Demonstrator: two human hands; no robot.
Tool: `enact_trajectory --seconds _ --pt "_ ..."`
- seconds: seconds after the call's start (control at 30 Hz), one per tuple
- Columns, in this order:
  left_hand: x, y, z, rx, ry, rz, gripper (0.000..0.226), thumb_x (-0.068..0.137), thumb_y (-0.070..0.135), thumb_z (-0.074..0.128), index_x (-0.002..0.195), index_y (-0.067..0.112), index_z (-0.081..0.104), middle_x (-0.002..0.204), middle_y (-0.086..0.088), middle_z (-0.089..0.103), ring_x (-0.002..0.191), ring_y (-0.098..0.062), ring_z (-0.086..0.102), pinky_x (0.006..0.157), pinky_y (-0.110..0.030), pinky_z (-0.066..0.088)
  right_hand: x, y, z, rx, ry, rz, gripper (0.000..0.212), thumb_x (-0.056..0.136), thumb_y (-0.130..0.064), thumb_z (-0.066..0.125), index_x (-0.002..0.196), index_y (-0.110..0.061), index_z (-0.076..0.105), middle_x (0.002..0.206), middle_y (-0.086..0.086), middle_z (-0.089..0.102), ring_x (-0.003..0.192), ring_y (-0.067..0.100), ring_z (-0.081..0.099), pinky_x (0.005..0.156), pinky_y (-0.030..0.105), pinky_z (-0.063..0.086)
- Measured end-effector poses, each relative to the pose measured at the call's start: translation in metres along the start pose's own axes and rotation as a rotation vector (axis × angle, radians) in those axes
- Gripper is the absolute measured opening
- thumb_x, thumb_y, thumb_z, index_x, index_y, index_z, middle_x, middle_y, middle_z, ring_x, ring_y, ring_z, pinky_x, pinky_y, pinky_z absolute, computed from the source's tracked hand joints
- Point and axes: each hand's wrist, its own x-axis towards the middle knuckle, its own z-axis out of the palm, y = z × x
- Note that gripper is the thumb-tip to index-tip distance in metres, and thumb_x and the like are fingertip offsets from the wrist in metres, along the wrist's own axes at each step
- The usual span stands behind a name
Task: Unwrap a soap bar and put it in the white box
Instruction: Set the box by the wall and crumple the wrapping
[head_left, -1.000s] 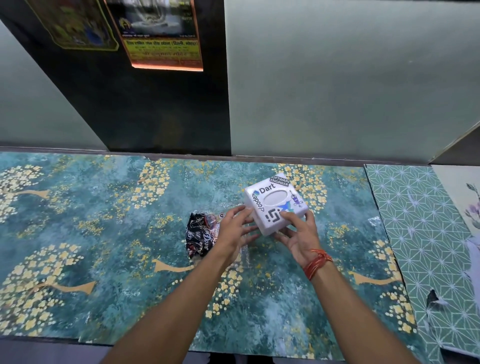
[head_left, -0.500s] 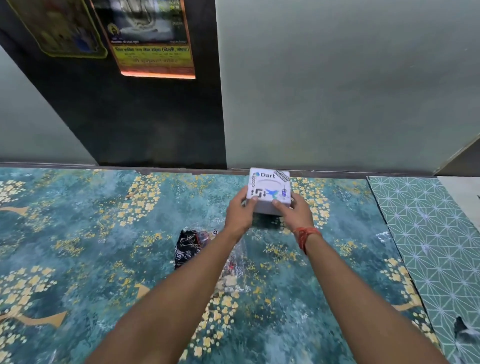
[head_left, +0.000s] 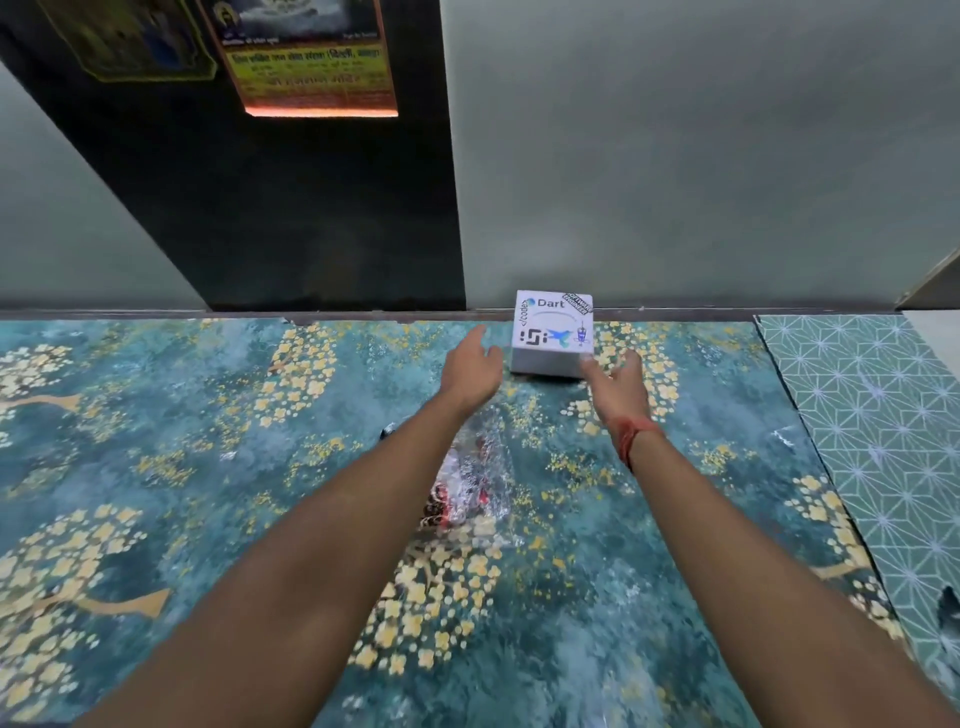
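The white box (head_left: 551, 332), closed and covered in stickers, rests at the far edge of the table against the wall. My left hand (head_left: 471, 367) is open just left of the box, not touching it. My right hand (head_left: 617, 382) is open at the box's near right corner, fingertips close to it. The crumpled clear and dark soap wrapper (head_left: 470, 491) lies on the table between my forearms, partly hidden by my left arm. No soap bar is visible.
The table carries a teal cloth with yellow flowers (head_left: 208, 467). A green geometric mat (head_left: 872, 441) covers the right side. A grey wall and a dark panel with posters (head_left: 311, 57) stand right behind the table.
Both hands carried the box away from me to the table's far edge, set it down by the wall and let go. The hands now sit open beside it.
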Motion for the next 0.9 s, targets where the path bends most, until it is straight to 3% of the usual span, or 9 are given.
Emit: enact_trajectory --seconds 0.1,0.17,0.23,0.37,0.43,0.57,0.73,0.83,0.9 --pt "-0.021 -0.027 -0.038 0.439 -0.183 -0.070 0.059 0.091 0.030 0.051 0.146 0.016 0.039 0.144 -0.016 0.051 0.125 -0.036 0.054 0.105 -0.048 0.045 -0.055 0.021 0.000 -0.116 0.039 0.119 0.051 0.090 -0.033 0.063 0.134 -0.012 0.045 0.121 0.010 0.062 0.100 0.025 0.061 0.092 0.041 0.051" --pt "-0.038 -0.046 -0.053 0.645 -0.311 -0.152 0.058 0.084 0.024 0.056 0.141 0.014 0.045 0.143 -0.016 0.051 0.124 -0.035 0.054 0.104 -0.048 0.046 -0.090 0.042 0.010 -0.112 -0.002 0.246 0.041 0.085 -0.037 0.066 0.118 -0.016 0.054 0.113 0.008 0.066 0.095 0.028 0.066 0.088 0.047 0.056" --pt "-0.058 -0.056 -0.059 0.667 -0.320 -0.176 0.047 0.085 0.015 0.058 0.132 0.010 0.053 0.136 -0.018 0.056 0.120 -0.035 0.056 0.099 -0.043 0.048 -0.121 0.057 0.020 -0.091 -0.013 0.351 0.043 0.080 -0.039 0.068 0.114 -0.017 0.053 0.108 0.009 0.065 0.093 0.032 0.067 0.084 0.051 0.057" --pt "-0.095 -0.062 -0.059 0.259 -0.197 -0.252 0.025 0.085 -0.005 0.056 0.104 -0.002 0.072 0.106 -0.024 0.070 0.099 -0.031 0.065 0.075 -0.029 0.045 -0.158 0.071 0.029 0.005 -0.028 0.481 0.070 0.075 -0.038 0.073 0.132 -0.010 0.041 0.130 0.013 0.051 0.111 0.034 0.058 0.093 0.051 0.053" --pt "-0.109 -0.060 -0.060 0.024 -0.130 -0.310 0.025 0.086 -0.008 0.053 0.101 -0.001 0.072 0.100 -0.018 0.068 0.085 -0.027 0.060 0.066 -0.028 0.040 -0.159 0.064 0.026 0.068 0.010 0.492 0.072 0.079 -0.032 0.073 0.136 -0.008 0.035 0.134 0.014 0.048 0.112 0.033 0.058 0.094 0.046 0.053" --pt "-0.123 -0.051 -0.061 -0.241 -0.044 -0.374 0.030 0.090 -0.009 0.050 0.114 0.000 0.067 0.081 -0.006 0.060 0.059 -0.014 0.045 0.051 -0.026 0.034 -0.142 0.033 0.009 0.312 -0.114 0.474 0.038 0.087 -0.007 0.067 0.122 -0.008 0.052 0.110 0.012 0.059 0.078 0.021 0.062 0.055 0.032 0.056" --pt "-0.132 -0.042 -0.054 -0.419 0.089 -0.334 0.023 0.091 -0.007 0.056 0.107 0.008 0.066 0.095 -0.002 0.062 0.075 -0.011 0.053 0.066 -0.022 0.045 -0.124 0.009 -0.019 0.277 -0.254 0.360 0.065 0.081 0.003 0.071 0.139 -0.004 0.043 0.103 0.010 0.062 0.076 0.019 0.063 0.054 0.032 0.057" --pt "-0.137 -0.032 -0.048 -0.548 0.130 -0.315 0.018 0.091 -0.003 0.061 0.106 0.007 0.065 0.096 -0.002 0.063 0.090 -0.015 0.058 0.081 -0.027 0.049 -0.119 0.002 -0.026 0.277 -0.261 0.324 0.041 0.078 0.009 0.071 0.116 -0.003 0.062 0.095 0.011 0.067 0.066 0.019 0.066 0.045 0.023 0.054" --pt "-0.139 -0.029 -0.047 -0.657 0.117 -0.352 0.015 0.091 -0.001 0.062 0.103 0.008 0.065 0.097 -0.004 0.065 0.089 -0.019 0.059 0.078 -0.033 0.051 -0.112 0.001 -0.032 0.298 -0.210 0.269 0.023 0.076 0.014 0.069 0.090 -0.005 0.068 0.083 0.009 0.067 0.059 0.016 0.064 0.041 0.019 0.049"
